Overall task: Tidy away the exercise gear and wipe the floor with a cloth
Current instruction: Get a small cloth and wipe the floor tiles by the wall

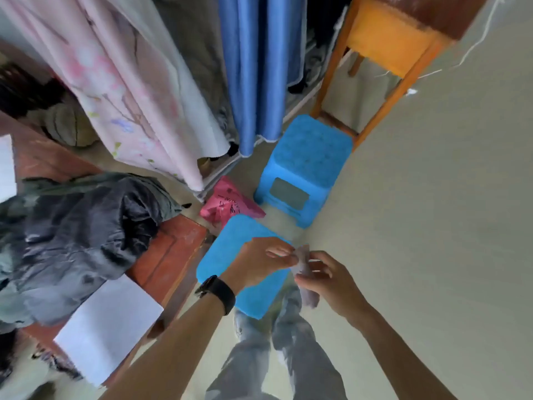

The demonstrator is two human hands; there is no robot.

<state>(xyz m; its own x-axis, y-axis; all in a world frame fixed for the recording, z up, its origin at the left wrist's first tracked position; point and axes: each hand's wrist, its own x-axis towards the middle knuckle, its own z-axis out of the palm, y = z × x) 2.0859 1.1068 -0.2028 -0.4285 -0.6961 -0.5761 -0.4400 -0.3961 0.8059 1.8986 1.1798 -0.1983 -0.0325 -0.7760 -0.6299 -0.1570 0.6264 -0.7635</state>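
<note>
Head view: the cloth [311, 297] is small, grey-mauve and crumpled. Fingers of the left hand [259, 264] and right hand [331, 284] pinch its top.

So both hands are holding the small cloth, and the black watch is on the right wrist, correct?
Not quite: the head view shows the black watch on the left wrist, not the right. The left hand and right hand do both hold the small cloth.
</note>
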